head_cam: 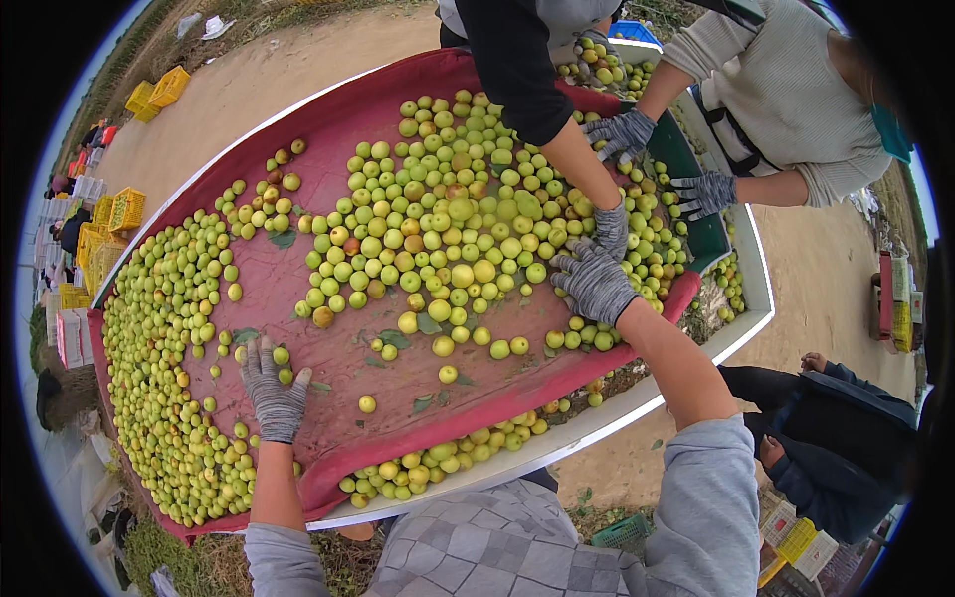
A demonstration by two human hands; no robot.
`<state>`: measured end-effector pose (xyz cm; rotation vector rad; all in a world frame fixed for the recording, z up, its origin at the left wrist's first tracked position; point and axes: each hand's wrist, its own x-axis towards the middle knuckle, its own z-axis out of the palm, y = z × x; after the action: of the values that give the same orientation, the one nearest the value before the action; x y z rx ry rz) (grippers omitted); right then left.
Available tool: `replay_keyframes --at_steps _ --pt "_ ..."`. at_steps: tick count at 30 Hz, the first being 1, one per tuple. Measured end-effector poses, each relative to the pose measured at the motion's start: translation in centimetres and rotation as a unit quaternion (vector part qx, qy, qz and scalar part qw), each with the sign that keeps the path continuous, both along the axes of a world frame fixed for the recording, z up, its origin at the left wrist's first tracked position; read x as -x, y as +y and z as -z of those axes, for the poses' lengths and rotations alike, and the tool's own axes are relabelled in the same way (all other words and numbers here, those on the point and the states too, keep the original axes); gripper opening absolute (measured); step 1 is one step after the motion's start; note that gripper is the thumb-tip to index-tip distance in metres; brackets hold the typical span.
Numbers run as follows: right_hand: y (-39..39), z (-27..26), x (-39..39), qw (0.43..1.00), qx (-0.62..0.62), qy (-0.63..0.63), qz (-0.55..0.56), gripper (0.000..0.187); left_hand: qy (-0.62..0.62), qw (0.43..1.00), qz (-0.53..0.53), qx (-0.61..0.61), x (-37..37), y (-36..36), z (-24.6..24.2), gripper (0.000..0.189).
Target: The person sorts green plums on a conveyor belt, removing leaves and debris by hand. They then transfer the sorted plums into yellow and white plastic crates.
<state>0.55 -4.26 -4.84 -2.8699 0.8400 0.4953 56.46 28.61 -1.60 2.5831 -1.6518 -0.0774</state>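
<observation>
My left hand point(274, 388), in a grey knit glove, lies palm down on the red sheet point(328, 403) with its fingers spread. Several small yellow-green fruits, such as the fruit point(280, 355), sit at its fingertips. My right hand point(595, 282), gloved alike, reaches over the main spread of fruit point(448, 224) at the sheet's right side. Its fingers are apart, and its palm is hidden. Just beyond it, touching or nearly so, is a co-worker's gloved hand point(612, 230). A dense heap of the same fruit point(164, 313) covers the left end.
A white-rimmed cart bed point(597, 433) holds more fruit between its wall and the sheet. Two gloved hands of another co-worker point(798, 112) work beside a green board point(705, 231) at the right. A bystander point(835, 440) stands near the right corner. Yellow crates point(168, 86) stand on the ground.
</observation>
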Motion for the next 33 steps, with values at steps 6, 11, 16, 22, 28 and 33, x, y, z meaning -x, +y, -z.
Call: replay_keyframes --at_steps 6,11,16,22,28,33 --pt "-6.6 -2.2 4.7 0.934 0.085 0.154 0.310 0.066 -0.157 0.887 -0.413 -0.132 -14.2 18.3 -5.8 0.110" --pt "-4.9 -1.7 7.1 0.930 0.165 0.028 0.328 0.065 -0.097 0.783 -0.599 -0.135 -19.1 30.6 -8.6 0.119" --pt "3.0 1.4 0.8 0.949 0.085 -0.173 0.249 0.062 -0.041 0.771 -0.606 -0.192 -22.1 33.6 -8.2 0.116" --pt "13.6 -0.3 -16.2 0.928 -0.091 -0.292 0.214 0.059 0.070 0.792 -0.594 -0.122 -26.4 28.4 -7.0 0.109" --pt "21.7 -3.8 -31.1 0.920 -0.119 -0.341 0.150 0.055 0.081 0.865 -0.496 0.007 -25.7 24.2 -4.9 0.109" --pt "27.3 -4.8 -37.8 0.921 -0.125 -0.349 0.119 0.053 0.209 0.889 -0.394 0.102 -24.2 15.9 -5.5 0.110"
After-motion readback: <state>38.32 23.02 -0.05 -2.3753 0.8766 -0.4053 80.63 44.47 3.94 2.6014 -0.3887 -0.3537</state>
